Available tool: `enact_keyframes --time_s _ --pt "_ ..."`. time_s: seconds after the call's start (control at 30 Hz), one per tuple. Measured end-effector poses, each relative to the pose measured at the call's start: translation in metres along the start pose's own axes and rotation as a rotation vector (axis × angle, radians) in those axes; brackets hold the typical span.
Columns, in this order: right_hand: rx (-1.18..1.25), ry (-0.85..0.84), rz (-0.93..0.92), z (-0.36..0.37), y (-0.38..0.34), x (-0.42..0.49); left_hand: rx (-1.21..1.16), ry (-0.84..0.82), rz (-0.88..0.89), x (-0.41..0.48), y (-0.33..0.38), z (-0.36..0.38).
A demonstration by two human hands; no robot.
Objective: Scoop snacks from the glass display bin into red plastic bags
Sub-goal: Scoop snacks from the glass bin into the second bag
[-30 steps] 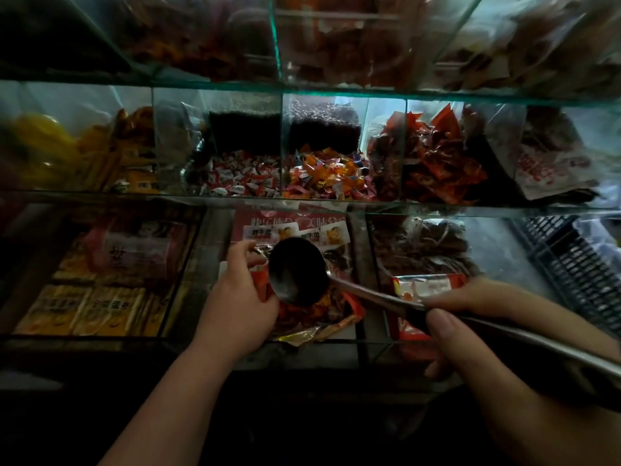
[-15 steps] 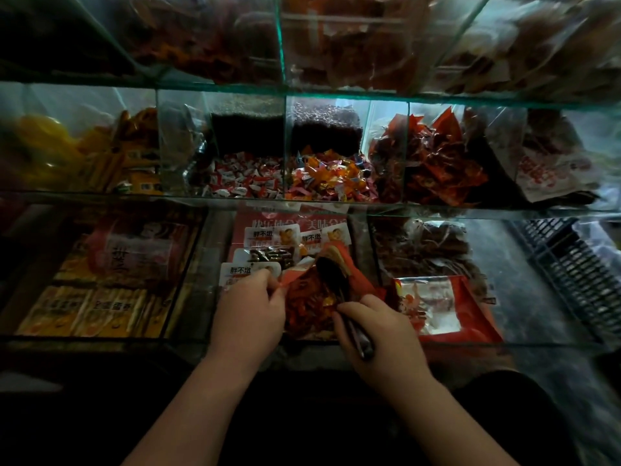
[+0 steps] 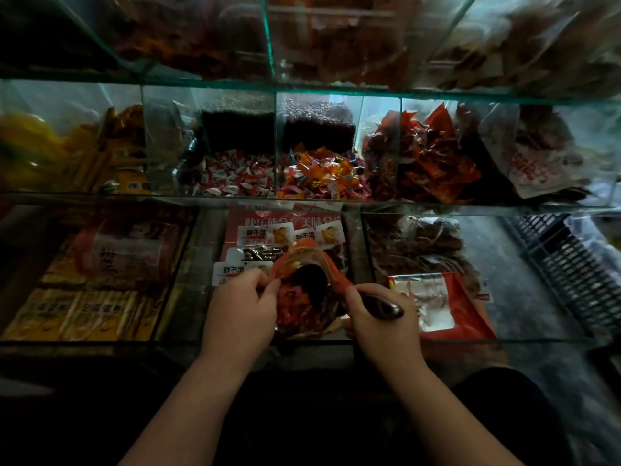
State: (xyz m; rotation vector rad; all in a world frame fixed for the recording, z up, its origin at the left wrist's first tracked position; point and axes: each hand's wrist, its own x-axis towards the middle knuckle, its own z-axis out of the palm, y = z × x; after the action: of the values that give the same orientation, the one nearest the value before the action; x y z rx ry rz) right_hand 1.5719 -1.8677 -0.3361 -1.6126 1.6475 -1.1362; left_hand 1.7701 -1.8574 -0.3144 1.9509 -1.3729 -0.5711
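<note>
Hands: the left hand pinches the near-left lip of the red bag, and the right hand is clenched round the ladle's handle. They work side by side, reaching in over the front glass.
Display: the glass bin lies under and ahead of both hands and is split by glass walls. The hands are in its middle compartment. A shelf of further compartments stands beyond and above them.
Red bag: it sits between the two hands on the stock of the middle compartment, with its mouth turned up toward the person. The left pinch seems meant to hold that mouth open.
Foil packet: red and silver, just right of the right hand, in the next compartment.
Ladle: it runs from the right hand leftward, and its dark bowl sits inside the bag's mouth, probably tipping in a load.
Snacks: reddish pieces show through the bag's film, between the hands. How full the bag is cannot be told.
Packets: white-labelled, just beyond the left hand, in the same compartment.
</note>
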Motion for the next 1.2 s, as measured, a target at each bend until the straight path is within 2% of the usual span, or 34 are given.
enact_keyframes --time_s 0.07,0.13,0.3,0.43,0.57,0.7,0.77,0.87,0.93,1.03,1.1,1.13,1.2 --pt "-0.102 -0.068 -0.159 0.007 -0.006 -0.006 0.027 -0.015 0.008 0.000 0.003 0.003" --pt "-0.112 -0.108 -0.228 0.009 -0.014 -0.012 0.048 -0.034 0.010 0.000 0.006 0.003" --pt "0.062 -0.095 0.014 -0.005 -0.012 -0.005 0.036 -0.057 -0.009 -0.003 0.002 -0.003" --pt "0.030 -0.119 0.023 -0.001 -0.013 -0.010 -0.036 -0.028 -0.021 -0.005 -0.001 -0.009" --pt "0.245 -0.053 0.216 -0.004 -0.013 -0.009 -0.039 -0.031 -0.060 -0.003 -0.002 -0.012" --pt "0.288 -0.001 0.279 -0.006 -0.014 -0.015 0.012 -0.033 -0.065 -0.003 0.003 -0.016" --pt "0.342 0.038 0.360 -0.009 -0.013 -0.018 0.016 0.041 0.031 -0.009 0.009 -0.018" --pt "0.377 0.099 0.407 -0.009 -0.013 -0.014 -0.075 0.163 0.372 -0.022 0.025 -0.023" --pt "0.331 0.006 0.386 -0.005 -0.016 -0.009 -0.171 0.139 0.503 -0.030 0.030 -0.019" --pt "0.216 -0.123 0.380 0.004 -0.017 -0.005 -0.249 0.075 0.364 -0.032 0.023 -0.005" --pt "0.131 -0.135 0.325 0.006 -0.017 -0.004 -0.172 0.065 0.315 -0.029 0.014 -0.003" --pt "0.127 -0.130 0.314 0.006 -0.016 -0.005 -0.116 0.044 0.326 -0.028 0.011 -0.004" --pt "0.276 -0.082 0.412 0.002 -0.014 -0.006 -0.005 -0.009 0.352 -0.026 0.011 -0.008"
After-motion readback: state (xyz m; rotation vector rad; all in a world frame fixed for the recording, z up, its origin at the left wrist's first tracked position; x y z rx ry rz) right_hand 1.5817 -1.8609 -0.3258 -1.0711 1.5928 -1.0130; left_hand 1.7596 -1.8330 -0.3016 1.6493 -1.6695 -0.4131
